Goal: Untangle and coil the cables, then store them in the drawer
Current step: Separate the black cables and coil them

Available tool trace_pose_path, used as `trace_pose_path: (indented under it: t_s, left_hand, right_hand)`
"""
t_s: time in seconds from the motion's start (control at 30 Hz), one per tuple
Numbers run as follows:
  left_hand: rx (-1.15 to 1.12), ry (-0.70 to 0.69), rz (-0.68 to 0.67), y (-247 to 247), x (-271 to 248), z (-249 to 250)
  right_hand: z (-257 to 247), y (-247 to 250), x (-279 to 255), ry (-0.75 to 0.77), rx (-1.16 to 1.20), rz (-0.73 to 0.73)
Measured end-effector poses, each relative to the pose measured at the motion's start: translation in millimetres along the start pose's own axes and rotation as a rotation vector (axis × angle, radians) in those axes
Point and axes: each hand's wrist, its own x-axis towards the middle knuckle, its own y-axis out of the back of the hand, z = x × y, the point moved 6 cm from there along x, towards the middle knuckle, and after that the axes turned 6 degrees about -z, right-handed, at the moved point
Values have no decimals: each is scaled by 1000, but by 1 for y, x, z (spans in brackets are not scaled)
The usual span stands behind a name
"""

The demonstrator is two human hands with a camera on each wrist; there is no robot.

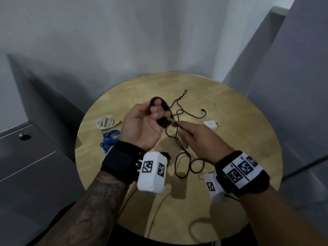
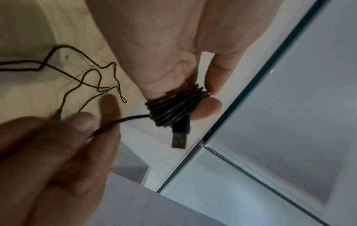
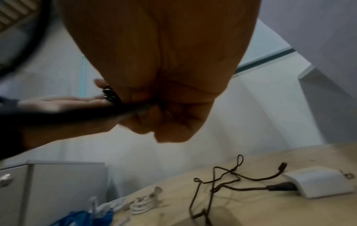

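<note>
A black cable (image 2: 173,107) is showing dark against the pale wood-grain bench (image 1: 230,139), a white coiled cable (image 1: 105,122) and a blue cable (image 1: 109,141) are lying bright beside it, a white charger (image 1: 211,125) is gleaming, and black-and-white patterned wrist bands (image 1: 242,168) are standing out.

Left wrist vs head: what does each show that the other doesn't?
Only the left wrist view shows the USB plug sticking out below the black cable coiled around the left hand's fingers.

Only the head view shows the white cable, blue cable, white charger, gray cabinet and both wristbands.

Both show the left hand holding the coil, the right hand pinching the cable's loose end, the thin dark cord and the wooden table.
</note>
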Motion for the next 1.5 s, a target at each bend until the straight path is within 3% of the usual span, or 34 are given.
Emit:
trace_pose_path:
  t_s: [0.2,0.3,0.37,0.47,0.6,0.7,0.83,0.9,0.97,1.07,1.23,1.3,1.5]
  left_hand:
    - [73,-311,171,21,7,25]
    - [359,-347,203,27,10,34]
    - [739,-371,204,25,9,30]
    - [1201,-291,115,13,8,6]
    - [1171,-12,-106,-2,2,-32]
    - [1280,4,-171,-10,-1,-47]
    - [1103,-5,-60,-12,-1,-42]
    - [944,42,-39,-13,-1,-37]
    - [795,111,-71,-16,-3,-34]
    - [616,224,-158,-22,-7,-35]
    - [375,324,-227,-23,-10,-28]
    - [328,322,-226,-21,-10,-25]
    - [354,277,-193,-18,-8,-24]
  right_hand:
    - [-20,-20,-12,-27,-51,-233]
    - [-34,-20,-22,-3,1,-276]
    - [-44,-6,-22,58,113,-159]
    - [-33,24,-19,-7,525,166]
    - [-4,38,-18,-117,1178,326]
    - [5,39,-18,-149,1405,349]
    - [6,44,-20,-131,1372,403]
    - [10,55,-25,-116,1167,544]
    - [5,68,-31,-32,778,618]
    - [-13,52,-27,122,307,323]
    - [-9,33,-20,33,679,5]
    - [-7,24,-20,-20,683,-82]
    - [-2,15,-12,-43,668,-43]
